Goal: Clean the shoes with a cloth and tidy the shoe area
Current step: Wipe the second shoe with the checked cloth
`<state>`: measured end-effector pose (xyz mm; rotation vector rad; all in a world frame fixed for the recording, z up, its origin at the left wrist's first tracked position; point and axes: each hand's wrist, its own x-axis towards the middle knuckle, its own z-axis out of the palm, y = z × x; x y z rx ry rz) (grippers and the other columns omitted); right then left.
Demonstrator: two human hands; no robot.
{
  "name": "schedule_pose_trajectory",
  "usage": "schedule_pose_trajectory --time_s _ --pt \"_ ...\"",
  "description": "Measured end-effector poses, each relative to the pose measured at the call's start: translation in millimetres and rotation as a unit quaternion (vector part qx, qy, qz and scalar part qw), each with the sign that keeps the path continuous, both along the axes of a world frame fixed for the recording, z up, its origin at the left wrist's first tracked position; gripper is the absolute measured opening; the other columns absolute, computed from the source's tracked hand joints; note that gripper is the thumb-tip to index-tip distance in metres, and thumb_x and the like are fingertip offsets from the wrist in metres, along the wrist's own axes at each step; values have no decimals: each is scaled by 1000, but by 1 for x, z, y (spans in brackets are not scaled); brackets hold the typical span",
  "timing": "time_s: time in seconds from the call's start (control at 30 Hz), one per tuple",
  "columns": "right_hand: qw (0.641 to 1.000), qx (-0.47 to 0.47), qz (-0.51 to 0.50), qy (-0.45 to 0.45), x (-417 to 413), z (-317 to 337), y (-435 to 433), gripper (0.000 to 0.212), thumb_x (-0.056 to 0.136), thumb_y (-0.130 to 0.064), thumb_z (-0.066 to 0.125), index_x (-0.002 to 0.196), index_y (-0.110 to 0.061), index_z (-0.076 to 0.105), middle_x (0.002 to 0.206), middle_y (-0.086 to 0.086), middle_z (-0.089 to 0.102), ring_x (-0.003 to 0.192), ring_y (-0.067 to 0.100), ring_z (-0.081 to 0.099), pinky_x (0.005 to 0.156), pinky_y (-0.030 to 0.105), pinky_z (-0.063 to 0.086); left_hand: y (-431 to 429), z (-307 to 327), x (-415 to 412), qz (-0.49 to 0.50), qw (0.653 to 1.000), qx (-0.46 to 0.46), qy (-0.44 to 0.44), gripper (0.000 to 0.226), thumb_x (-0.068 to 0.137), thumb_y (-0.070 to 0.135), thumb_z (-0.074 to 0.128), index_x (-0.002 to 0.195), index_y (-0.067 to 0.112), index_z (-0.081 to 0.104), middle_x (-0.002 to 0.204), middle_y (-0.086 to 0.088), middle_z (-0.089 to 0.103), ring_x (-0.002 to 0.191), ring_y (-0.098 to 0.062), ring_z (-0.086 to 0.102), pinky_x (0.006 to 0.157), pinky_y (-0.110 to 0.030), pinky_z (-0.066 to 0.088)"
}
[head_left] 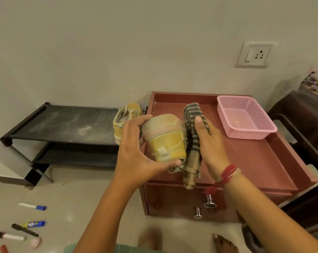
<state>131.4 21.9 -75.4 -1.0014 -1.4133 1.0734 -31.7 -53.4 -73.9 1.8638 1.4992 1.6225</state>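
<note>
My left hand (136,152) grips a small yellow shoe (165,137) with pink trim, held heel toward me above the front left of the reddish cabinet top (255,152). My right hand (209,143) holds a striped grey-and-tan cloth (192,125) pressed against the shoe's right side, and the cloth's end hangs down over the cabinet's front edge. The second yellow shoe (123,119) lies on the right end of the dusty black shoe rack (63,123), just behind my left hand.
A pink plastic basket (246,117) stands at the back right of the cabinet. Dark furniture (304,125) is on the right. Markers (33,206) and a small tube (34,224) lie on the floor at the lower left. My bare feet (225,243) are near the cabinet's front.
</note>
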Motion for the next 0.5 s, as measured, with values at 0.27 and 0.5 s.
schedule_pose_trajectory --time_s 0.27,0.5 --pt "968 154 112 -162 -32 -6 -16 45 94 -46 40 132 -26 51 136 -9 53 130 5 42 108 30 34 -13 -3 -23 31 990 -55 126 87 59 25 83 132 30 35 119 9 37 104 2 48 70 -10 48" --pt "914 178 86 -355 -36 -22 -4 53 93 -54 32 138 -30 43 147 -14 37 142 8 21 116 46 16 -7 -26 -22 127 947 -176 235 103 59 29 79 144 21 22 125 3 36 106 -21 51 68 -30 45"
